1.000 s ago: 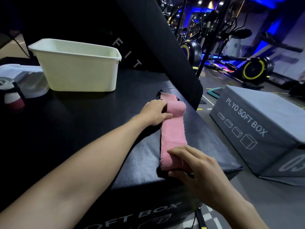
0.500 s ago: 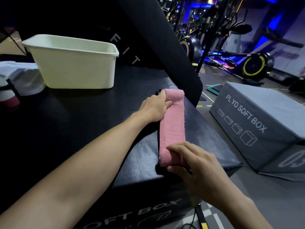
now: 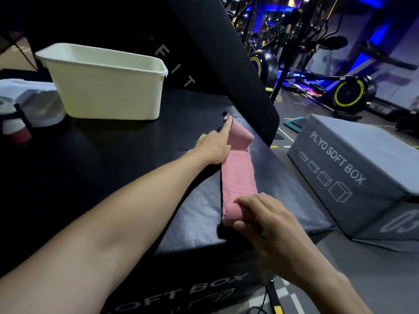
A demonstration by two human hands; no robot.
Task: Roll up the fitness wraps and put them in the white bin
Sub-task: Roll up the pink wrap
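A pink fitness wrap [image 3: 238, 175] lies stretched lengthwise on top of a black soft box [image 3: 127, 177], near its right edge. The far end of the wrap is bunched and slightly raised; the near end is turned into a small roll.

The left hand [image 3: 215, 145] rests at the far end of the wrap. Its index finger is extended straight and presses along the wrap's left edge; the other fingers are loosely folded and hold nothing. The right hand [image 3: 264, 219] is at the near end, fingers curled over the rolled portion with the thumb beneath, gripping that roll.

A white bin [image 3: 106, 87] stands upright on the same black surface, well apart from the wrap, toward the far left. The visible part of its inner wall is bare; its floor is hidden by the near wall, so its contents cannot be determined.

To the left of the bin sits a clear plastic container [image 3: 34, 103] with a pale lid; what it holds cannot be made out. Just in front of it stands a small red and white item [image 3: 14, 130], partly cut off at the frame edge.

On the floor to the right is a grey box [image 3: 353, 173] printed "PLYO SOFT BOX". Exercise bikes [image 3: 349, 91] with yellow-rimmed wheels stand behind it under blue lighting.
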